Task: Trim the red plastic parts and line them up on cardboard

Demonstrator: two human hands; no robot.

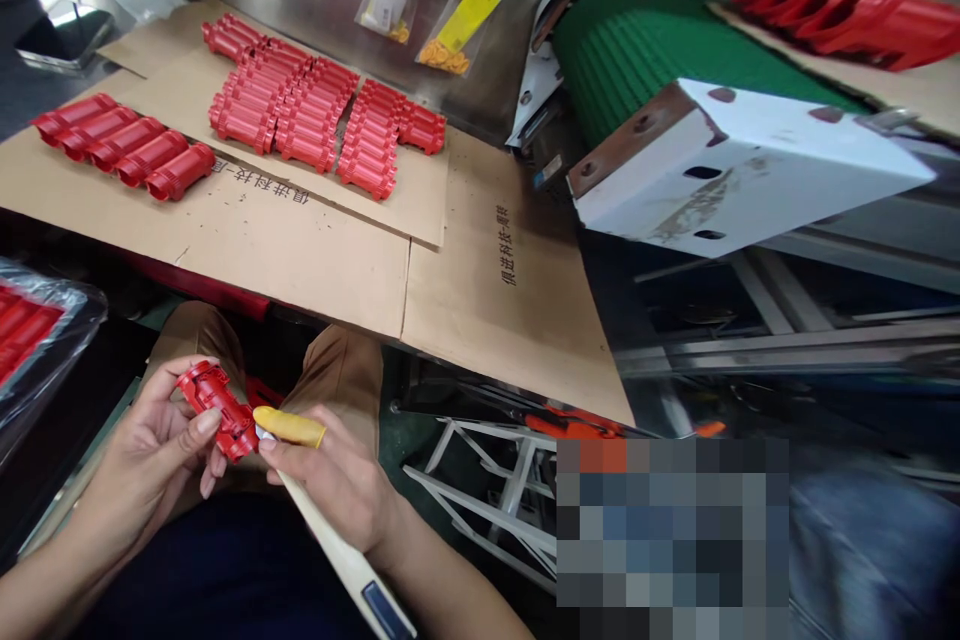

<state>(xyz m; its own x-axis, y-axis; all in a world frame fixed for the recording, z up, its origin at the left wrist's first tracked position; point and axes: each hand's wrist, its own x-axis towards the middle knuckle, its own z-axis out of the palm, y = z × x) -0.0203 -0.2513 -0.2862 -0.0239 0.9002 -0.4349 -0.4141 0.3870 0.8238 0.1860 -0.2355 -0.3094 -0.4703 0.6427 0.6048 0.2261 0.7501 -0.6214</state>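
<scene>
My left hand (161, 445) is closed around a red plastic cylindrical part (217, 408) above my lap, with the thumb on its side. In my right hand (341, 480) is a slim tool with a long cream handle (326, 530) and a dark label near its end. A yellow finger cot (291, 427) covers a fingertip of that hand. The tool's working tip, hidden by the fingers, is at the near end of the red part. On the cardboard-covered table (330, 270) ahead stand rows of similar red parts (307, 110) and a separate row of red parts (124, 142) on the left.
A green conveyor belt (637, 50) with a white metal end (750, 170) stands at the right, beside more red parts (855, 15). Small bags with orange pieces (446, 57) lean at the back. A phone (64, 38) lies back left; a plastic-lined bin (79, 310) holds red parts.
</scene>
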